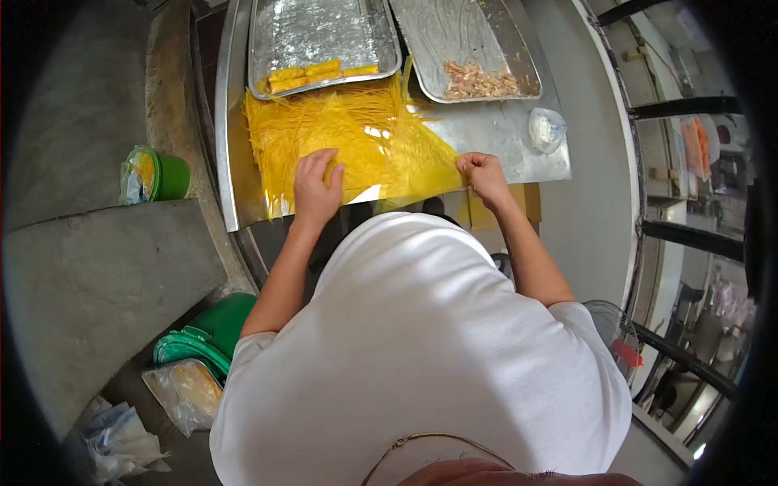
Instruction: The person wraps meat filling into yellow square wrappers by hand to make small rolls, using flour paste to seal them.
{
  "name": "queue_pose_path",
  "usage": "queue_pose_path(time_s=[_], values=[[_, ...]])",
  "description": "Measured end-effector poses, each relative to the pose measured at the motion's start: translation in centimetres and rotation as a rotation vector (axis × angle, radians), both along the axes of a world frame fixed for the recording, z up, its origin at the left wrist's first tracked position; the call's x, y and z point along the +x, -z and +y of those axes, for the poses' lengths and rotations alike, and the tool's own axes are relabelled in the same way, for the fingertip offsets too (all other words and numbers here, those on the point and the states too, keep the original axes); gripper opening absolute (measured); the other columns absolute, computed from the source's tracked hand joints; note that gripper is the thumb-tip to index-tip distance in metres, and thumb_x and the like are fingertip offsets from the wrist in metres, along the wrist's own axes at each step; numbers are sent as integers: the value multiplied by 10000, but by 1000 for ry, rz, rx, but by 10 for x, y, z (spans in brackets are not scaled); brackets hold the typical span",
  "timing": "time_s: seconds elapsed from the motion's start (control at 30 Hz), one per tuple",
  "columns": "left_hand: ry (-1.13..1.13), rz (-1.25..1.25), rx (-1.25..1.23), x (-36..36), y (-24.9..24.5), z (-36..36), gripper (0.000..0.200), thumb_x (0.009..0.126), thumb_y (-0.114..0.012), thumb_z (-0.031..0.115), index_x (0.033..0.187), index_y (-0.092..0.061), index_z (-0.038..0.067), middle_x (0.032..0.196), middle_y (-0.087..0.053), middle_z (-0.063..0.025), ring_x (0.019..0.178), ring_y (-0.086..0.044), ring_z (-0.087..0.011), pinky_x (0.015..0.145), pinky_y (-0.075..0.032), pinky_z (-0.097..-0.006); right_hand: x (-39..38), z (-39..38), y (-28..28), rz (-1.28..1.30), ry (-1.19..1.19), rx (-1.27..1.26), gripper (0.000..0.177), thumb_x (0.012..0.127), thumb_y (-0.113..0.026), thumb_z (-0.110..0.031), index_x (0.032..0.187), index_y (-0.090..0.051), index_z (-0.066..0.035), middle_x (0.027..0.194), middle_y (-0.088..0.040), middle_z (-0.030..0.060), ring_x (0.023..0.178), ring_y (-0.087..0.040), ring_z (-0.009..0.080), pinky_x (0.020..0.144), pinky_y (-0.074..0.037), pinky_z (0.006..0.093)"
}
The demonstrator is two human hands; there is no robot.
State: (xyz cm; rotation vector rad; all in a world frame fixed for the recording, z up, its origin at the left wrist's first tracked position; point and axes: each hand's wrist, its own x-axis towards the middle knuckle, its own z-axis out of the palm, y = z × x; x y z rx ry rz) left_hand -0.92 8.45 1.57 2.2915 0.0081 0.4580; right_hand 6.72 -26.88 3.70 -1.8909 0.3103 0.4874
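Fingers [328, 166] of the left hand [316, 190] lie loosely spread and pressed down on the yellow net sheet [356, 130], close to its near edge. The right hand [484, 174] has its fingers [468, 164] curled tight, pinching the sheet's near right corner. And what a sheet: bright egg-yellow, a lacy web of thin crossing threads, glossy where the light hits, ragged and stringy along its edges. It lies flat on the steel table [486, 134], fanning out ahead of both hands, with its near edge hanging slightly past the table's lip between them.

Just beyond the left fingers, a metal tray [324, 32] holds a row of yellow rolls [312, 77]. Beyond the right fingers sits a second tray [454, 32] with a heap of pinkish minced filling [478, 81]. A small clear plastic bag [545, 130] lies on the table, outward of the right hand.
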Motion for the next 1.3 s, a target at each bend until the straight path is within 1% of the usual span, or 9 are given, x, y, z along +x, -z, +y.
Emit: queue_pose_path(time_s=[0.2,0.33,0.47,0.6,0.8,0.93,1.0,1.23,1.3], values=[[5,241,-64,34,-11,-86,299,905,-740,151,1163,-712,5,1107,-719,-189,1022,-666,-375,921,-532,-456,24,-20,29,31,-135,138,137,987,-641,-79,946,-735,11,793,-675,25,681,-561,106,625,-460,288],[-89,189,304,48,2,-125,310,880,-767,175,1130,-709,0,1031,-731,-183,939,-690,-378,849,-551,-459,32,-26,22,-213,-300,-53,156,976,-638,-106,1010,-753,-7,822,-711,131,708,-641,229,703,-527,367],[-203,322,226,50,5,-138,280,869,-773,178,1082,-726,1,984,-735,-177,923,-694,-378,838,-554,-460,49,-40,36,-633,-490,-190,168,961,-634,-109,1040,-752,-19,888,-744,182,817,-731,316,782,-566,391],[-336,379,122,50,-1,-142,150,857,-804,135,929,-747,16,869,-745,-130,777,-708,-292,756,-562,-378,60,-41,21,-473,-475,-125,169,951,-645,-131,1014,-752,-15,886,-751,198,841,-742,332,772,-572,400],[-395,459,-777,42,-14,-126,149,945,-773,65,1053,-695,-1,841,-708,-2,715,-618,-83,661,-502,-243,65,-37,32,-711,-481,-44,152,915,-674,-152,904,-726,-9,838,-744,194,767,-719,381,745,-572,470],[-437,417,-812,36,-12,-108,182,946,-774,67,1083,-676,0,832,-699,-14,706,-616,-82,637,-491,-243,67,-29,40,-765,-418,-57,153,910,-667,-157,900,-728,-17,818,-739,176,738,-710,356,721,-568,440],[-499,374,-686,35,0,-86,258,935,-786,78,1145,-669,-14,838,-700,-16,719,-633,-81,657,-514,-244,69,-29,33,-326,-346,-20,162,913,-652,-161,899,-730,-20,824,-738,181,757,-718,328,728,-565,413],[-564,480,111,36,-22,-21,525,850,-839,160,1306,-636,-3,1013,-735,-139,929,-702,-299,857,-569,-406,76,-70,40,-325,-268,-218,207,910,-660,-192,926,-746,-4,812,-745,184,741,-727,298,732,-565,396],[-496,28,448,34,-19,-19,480,818,-827,152,1255,-668,31,1214,-677,-201,1163,-607,-408,1038,-481,-475,72,-85,35,-302,-233,-288,226,909,-662,-205,950,-767,-9,829,-755,186,752,-733,291,733,-565,392]])
